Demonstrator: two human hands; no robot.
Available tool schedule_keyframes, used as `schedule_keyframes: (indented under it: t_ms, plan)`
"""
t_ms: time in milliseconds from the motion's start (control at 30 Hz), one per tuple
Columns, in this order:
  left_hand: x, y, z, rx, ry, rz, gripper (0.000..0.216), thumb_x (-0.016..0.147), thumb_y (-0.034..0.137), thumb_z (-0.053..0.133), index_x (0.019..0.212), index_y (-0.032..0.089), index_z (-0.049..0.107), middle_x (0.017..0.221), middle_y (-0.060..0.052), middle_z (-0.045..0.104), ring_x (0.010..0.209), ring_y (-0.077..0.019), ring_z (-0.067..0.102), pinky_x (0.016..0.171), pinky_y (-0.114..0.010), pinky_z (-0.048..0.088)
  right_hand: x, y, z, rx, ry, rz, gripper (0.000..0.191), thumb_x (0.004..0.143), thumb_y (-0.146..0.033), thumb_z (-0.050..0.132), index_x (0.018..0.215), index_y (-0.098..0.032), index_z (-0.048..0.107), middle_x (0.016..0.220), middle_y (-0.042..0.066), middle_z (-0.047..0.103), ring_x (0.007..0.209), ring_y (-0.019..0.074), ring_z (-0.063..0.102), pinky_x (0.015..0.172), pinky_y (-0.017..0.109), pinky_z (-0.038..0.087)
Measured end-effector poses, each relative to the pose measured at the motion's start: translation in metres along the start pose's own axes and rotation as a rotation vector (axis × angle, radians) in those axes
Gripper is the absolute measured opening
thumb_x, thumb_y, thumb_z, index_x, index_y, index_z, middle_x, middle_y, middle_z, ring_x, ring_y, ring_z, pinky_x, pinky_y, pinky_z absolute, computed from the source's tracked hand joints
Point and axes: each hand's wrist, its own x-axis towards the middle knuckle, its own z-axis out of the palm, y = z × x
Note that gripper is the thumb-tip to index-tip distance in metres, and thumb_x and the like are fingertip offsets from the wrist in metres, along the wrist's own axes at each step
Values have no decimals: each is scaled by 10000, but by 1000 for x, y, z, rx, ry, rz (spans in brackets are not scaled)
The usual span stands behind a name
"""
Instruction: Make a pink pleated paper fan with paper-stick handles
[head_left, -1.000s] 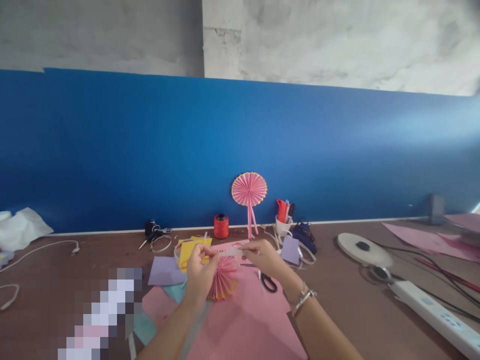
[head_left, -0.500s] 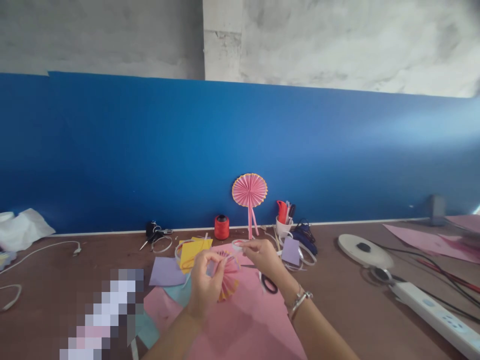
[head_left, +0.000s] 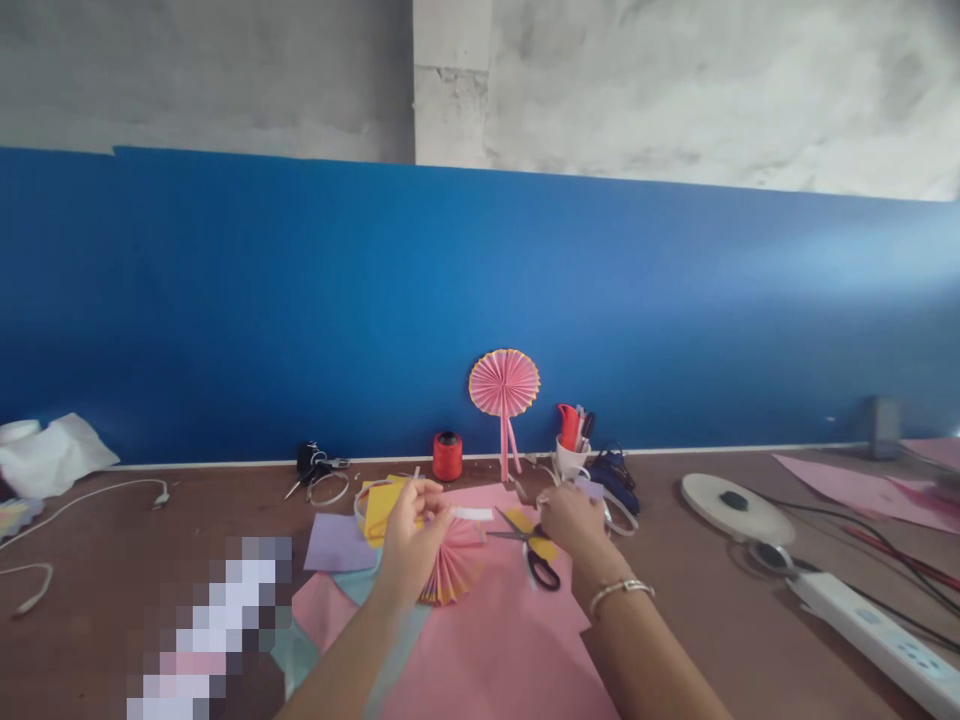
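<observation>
My left hand (head_left: 412,540) has thumb and fingers pinched on one end of a short white strip (head_left: 474,514), which looks like tape. Just below it, partly hidden by the hand, is a pleated pink paper fan (head_left: 456,570) with a yellow edge; whether the hand also grips it I cannot tell. My right hand (head_left: 576,518) is closed near the pen cup, its fingers curled and whatever they hold hidden. Scissors (head_left: 536,555) with black handles lie between the hands, blades apart, on pink paper (head_left: 495,650).
A finished-looking pink fan (head_left: 504,383) stands against the blue partition (head_left: 300,300). Near it are a red thread spool (head_left: 448,457) and a white cup (head_left: 571,458) of pens. Purple paper (head_left: 337,543) lies left, keys (head_left: 311,465) behind. A power strip (head_left: 885,630) and round white lid (head_left: 735,508) lie right.
My right hand has moved right, away from my left hand. The white strip now juts out from my left fingers, and the scissors between the hands show more fully.
</observation>
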Motion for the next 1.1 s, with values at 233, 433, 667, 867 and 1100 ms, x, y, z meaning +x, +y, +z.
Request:
schedule_keyframes:
  t_ms: [233, 433, 667, 867, 1100]
  plan:
    - [0, -27, 8, -78, -58, -208, 208, 669, 219, 597, 858, 176, 521, 671, 20, 613, 687, -153, 605, 708, -282, 448, -25, -49, 13, 416, -335, -360, 299, 781, -356, 574, 980, -166, 692, 1015, 75, 687, 916, 205, 614, 812, 296, 441]
    - [-3, -26, 8, -36, -137, -211, 254, 718, 269, 586, 937, 178, 496, 761, -28, 661, 778, -190, 640, 776, -318, 456, -34, -59, 15, 245, -293, -408, 153, 783, -172, 504, 740, -154, 650, 753, 29, 679, 734, 154, 591, 675, 245, 398]
    - [-5, -48, 3, 591, -60, 63, 517, 738, 183, 512, 1243, 132, 415, 1262, -178, 536, 1229, -282, 452, 993, -417, 340, -31, -46, 27, -180, -156, -407, 218, 847, -117, 385, 877, -132, 601, 885, 118, 669, 859, 226, 596, 774, 322, 332]
    - [-8, -48, 0, 891, -233, -117, 577, 784, 368, 531, 1275, 92, 405, 952, -129, 678, 927, -265, 624, 780, -322, 425, -34, -37, 38, -174, -225, -513, 411, 743, -154, 518, 1151, -203, 494, 1096, 84, 609, 1020, 230, 530, 815, 308, 318]
    - [-7, -57, 4, 764, -291, -206, 589, 651, 117, 579, 1221, 179, 448, 818, -21, 672, 843, -204, 626, 715, -259, 397, -32, -32, 62, -209, -173, -545, 426, 727, -104, 472, 1142, -195, 498, 1013, 86, 620, 950, 232, 531, 777, 315, 307]
